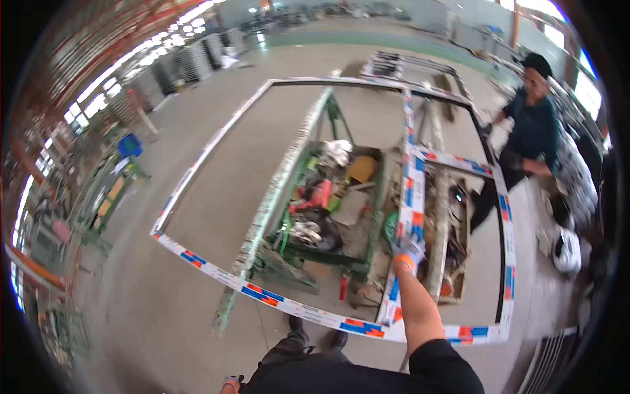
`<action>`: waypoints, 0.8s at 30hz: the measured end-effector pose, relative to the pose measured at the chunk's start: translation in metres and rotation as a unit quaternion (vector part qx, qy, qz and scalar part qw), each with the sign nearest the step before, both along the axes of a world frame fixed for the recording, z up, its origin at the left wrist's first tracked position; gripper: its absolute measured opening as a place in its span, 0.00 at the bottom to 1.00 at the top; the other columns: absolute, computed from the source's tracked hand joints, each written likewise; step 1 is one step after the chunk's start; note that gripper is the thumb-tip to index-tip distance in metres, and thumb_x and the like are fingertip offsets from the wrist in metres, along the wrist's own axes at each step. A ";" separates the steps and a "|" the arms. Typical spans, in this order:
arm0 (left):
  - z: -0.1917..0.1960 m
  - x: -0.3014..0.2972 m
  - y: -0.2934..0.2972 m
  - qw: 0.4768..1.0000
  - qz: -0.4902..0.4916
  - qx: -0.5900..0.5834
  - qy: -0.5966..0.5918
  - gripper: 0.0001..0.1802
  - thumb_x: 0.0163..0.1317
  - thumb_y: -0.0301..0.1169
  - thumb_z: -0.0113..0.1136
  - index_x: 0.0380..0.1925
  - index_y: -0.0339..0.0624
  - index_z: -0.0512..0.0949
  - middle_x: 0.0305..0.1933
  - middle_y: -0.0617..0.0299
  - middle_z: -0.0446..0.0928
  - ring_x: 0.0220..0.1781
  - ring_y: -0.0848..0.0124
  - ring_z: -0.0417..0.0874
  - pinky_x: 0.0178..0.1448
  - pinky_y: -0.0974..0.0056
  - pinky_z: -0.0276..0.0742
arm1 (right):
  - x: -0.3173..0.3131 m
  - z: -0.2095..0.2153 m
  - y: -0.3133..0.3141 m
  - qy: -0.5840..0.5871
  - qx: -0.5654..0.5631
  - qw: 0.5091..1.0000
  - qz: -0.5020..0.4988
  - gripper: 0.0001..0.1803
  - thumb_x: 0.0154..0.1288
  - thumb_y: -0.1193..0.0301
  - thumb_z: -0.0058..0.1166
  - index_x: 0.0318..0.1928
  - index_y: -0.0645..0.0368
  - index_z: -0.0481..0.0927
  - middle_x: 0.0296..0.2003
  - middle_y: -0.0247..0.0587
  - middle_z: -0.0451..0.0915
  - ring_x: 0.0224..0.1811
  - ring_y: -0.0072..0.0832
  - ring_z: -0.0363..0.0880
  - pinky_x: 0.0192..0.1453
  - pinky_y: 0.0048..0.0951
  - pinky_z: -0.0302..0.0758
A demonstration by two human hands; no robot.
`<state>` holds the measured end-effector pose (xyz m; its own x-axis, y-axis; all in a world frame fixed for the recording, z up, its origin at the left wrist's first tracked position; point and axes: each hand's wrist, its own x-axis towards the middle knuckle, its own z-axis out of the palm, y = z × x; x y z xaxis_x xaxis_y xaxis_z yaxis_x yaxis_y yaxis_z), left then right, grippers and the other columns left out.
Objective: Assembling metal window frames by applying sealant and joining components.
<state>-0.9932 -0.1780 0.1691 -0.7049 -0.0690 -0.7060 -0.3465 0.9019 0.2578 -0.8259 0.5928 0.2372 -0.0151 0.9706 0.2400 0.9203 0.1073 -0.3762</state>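
Observation:
A large window frame (410,190), wrapped in white film with blue and orange patches, lies flat across two supports before me. My right hand (411,249), in a grey glove with an orange cuff, is closed on its long inner bar, nearer the right side; the fingers are slightly blurred. Down at the lower edge, away from the frame, my left hand (231,382) shows only in part, with an orange cuff. Something dark is beside it, and its fingers cannot be made out.
Under the frame are a green support beam (275,197), a second beam (438,230) and a green cart (377,236) of scraps. A co-worker (528,131) stands at the right, one hand at the frame's edge. More frames (387,65) lie beyond; a blue bin (130,146) stands left.

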 end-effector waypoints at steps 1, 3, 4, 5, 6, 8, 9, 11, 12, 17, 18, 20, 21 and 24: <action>-0.025 0.003 -0.020 0.984 -0.165 -0.068 -0.016 0.23 0.62 0.50 0.54 0.40 0.39 0.81 0.40 0.45 0.80 0.41 0.53 0.80 0.44 0.49 0.76 | -0.007 -0.003 0.001 -0.039 0.035 0.998 0.039 0.37 0.48 0.48 0.64 0.56 0.54 0.72 0.48 0.53 0.75 0.50 0.49 0.75 0.53 0.46 0.74; -0.054 -0.005 -0.023 0.925 -0.352 -0.140 -0.034 0.32 0.69 0.57 0.43 0.46 0.42 0.83 0.53 0.42 0.79 0.59 0.49 0.78 0.59 0.49 0.74 | -0.030 0.014 -0.008 0.045 0.054 0.997 0.027 0.31 0.50 0.50 0.61 0.51 0.54 0.73 0.42 0.52 0.78 0.42 0.52 0.78 0.46 0.50 0.76; -0.045 -0.013 -0.003 0.959 -0.269 -0.080 -0.029 0.26 0.67 0.53 0.47 0.43 0.41 0.82 0.46 0.44 0.79 0.50 0.51 0.78 0.51 0.50 0.74 | -0.033 0.010 -0.002 0.033 0.036 0.998 0.028 0.38 0.47 0.50 0.65 0.56 0.55 0.72 0.47 0.55 0.76 0.47 0.51 0.77 0.51 0.49 0.75; -0.037 -0.022 0.016 0.983 -0.183 -0.020 -0.028 0.21 0.65 0.48 0.51 0.40 0.41 0.80 0.39 0.46 0.78 0.41 0.54 0.78 0.42 0.52 0.74 | -0.026 0.007 -0.002 0.014 0.007 1.000 0.008 0.42 0.45 0.50 0.67 0.59 0.56 0.70 0.52 0.57 0.73 0.53 0.52 0.74 0.56 0.49 0.73; -0.030 -0.028 0.031 0.995 -0.083 0.040 -0.025 0.16 0.63 0.43 0.54 0.36 0.41 0.79 0.32 0.48 0.78 0.33 0.56 0.78 0.34 0.54 0.74 | -0.025 0.005 -0.003 -0.001 -0.022 1.000 -0.001 0.46 0.44 0.49 0.69 0.62 0.56 0.69 0.57 0.58 0.70 0.59 0.53 0.71 0.61 0.49 0.70; -0.024 -0.040 0.059 0.979 0.130 0.158 -0.017 0.08 0.59 0.33 0.62 0.30 0.40 0.76 0.18 0.51 0.77 0.15 0.61 0.79 0.18 0.58 0.74 | -0.013 -0.004 0.000 0.004 -0.043 0.999 0.010 0.51 0.43 0.48 0.70 0.67 0.56 0.66 0.65 0.60 0.62 0.68 0.54 0.60 0.69 0.51 0.61; -0.021 -0.048 0.069 0.981 0.118 0.154 -0.002 0.09 0.58 0.34 0.60 0.33 0.40 0.76 0.19 0.51 0.78 0.17 0.62 0.79 0.20 0.58 0.74 | -0.015 0.002 -0.005 0.014 -0.062 0.997 0.032 0.48 0.47 0.50 0.68 0.66 0.57 0.66 0.68 0.57 0.60 0.72 0.51 0.55 0.72 0.53 0.55; -0.026 -0.065 0.099 0.984 0.092 0.150 0.005 0.11 0.58 0.34 0.58 0.36 0.40 0.77 0.20 0.50 0.79 0.18 0.62 0.80 0.22 0.59 0.75 | -0.004 -0.006 -0.011 -0.007 -0.038 0.996 0.076 0.46 0.48 0.52 0.67 0.66 0.58 0.66 0.68 0.55 0.60 0.73 0.50 0.54 0.73 0.53 0.53; -0.028 -0.073 0.111 0.979 0.074 0.184 0.043 0.09 0.59 0.33 0.59 0.36 0.41 0.76 0.22 0.49 0.79 0.19 0.63 0.80 0.21 0.61 0.74 | 0.002 -0.010 -0.014 -0.029 -0.012 0.992 0.126 0.44 0.50 0.53 0.65 0.66 0.58 0.66 0.68 0.52 0.61 0.73 0.48 0.53 0.74 0.53 0.51; -0.013 -0.089 0.146 0.953 0.026 0.269 0.137 0.09 0.62 0.30 0.60 0.40 0.38 0.77 0.29 0.47 0.83 0.24 0.58 0.84 0.27 0.57 0.79 | 0.020 -0.009 -0.063 -0.044 0.016 0.973 0.225 0.43 0.55 0.55 0.61 0.67 0.63 0.65 0.69 0.50 0.62 0.74 0.47 0.53 0.78 0.49 0.46; -0.010 -0.096 0.154 0.906 -0.088 0.183 0.371 0.11 0.63 0.30 0.59 0.43 0.36 0.78 0.34 0.48 0.83 0.30 0.56 0.85 0.34 0.57 0.80 | 0.026 -0.004 -0.073 -0.060 0.008 0.968 0.242 0.41 0.56 0.55 0.60 0.67 0.62 0.65 0.69 0.52 0.61 0.74 0.49 0.54 0.78 0.47 0.47; 0.013 -0.104 0.183 0.842 -0.151 0.120 0.504 0.16 0.63 0.30 0.60 0.48 0.34 0.76 0.45 0.46 0.82 0.43 0.51 0.84 0.49 0.56 0.79 | 0.041 -0.009 -0.094 -0.037 0.011 0.966 0.256 0.41 0.56 0.56 0.60 0.67 0.62 0.65 0.69 0.53 0.62 0.74 0.49 0.54 0.78 0.48 0.46; 0.044 -0.103 0.219 0.887 -0.112 0.151 0.422 0.19 0.63 0.31 0.61 0.52 0.34 0.75 0.51 0.45 0.81 0.50 0.49 0.82 0.56 0.56 0.76 | 0.054 -0.006 -0.106 -0.048 -0.003 0.968 0.248 0.40 0.57 0.56 0.59 0.67 0.62 0.65 0.69 0.53 0.61 0.74 0.49 0.53 0.78 0.47 0.46; 0.065 -0.132 0.262 0.880 -0.115 0.155 0.434 0.21 0.62 0.31 0.60 0.54 0.35 0.74 0.55 0.44 0.78 0.55 0.49 0.79 0.61 0.54 0.73 | 0.064 -0.002 -0.141 -0.038 -0.024 0.963 0.265 0.42 0.56 0.56 0.61 0.68 0.62 0.64 0.70 0.54 0.60 0.75 0.49 0.51 0.79 0.47 0.45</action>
<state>-1.1255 0.0844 0.2339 -0.9582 0.2469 0.1446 0.2841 0.7622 0.5817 -0.7624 0.4519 0.2352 -0.5271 0.8316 0.1748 0.7658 0.5540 -0.3267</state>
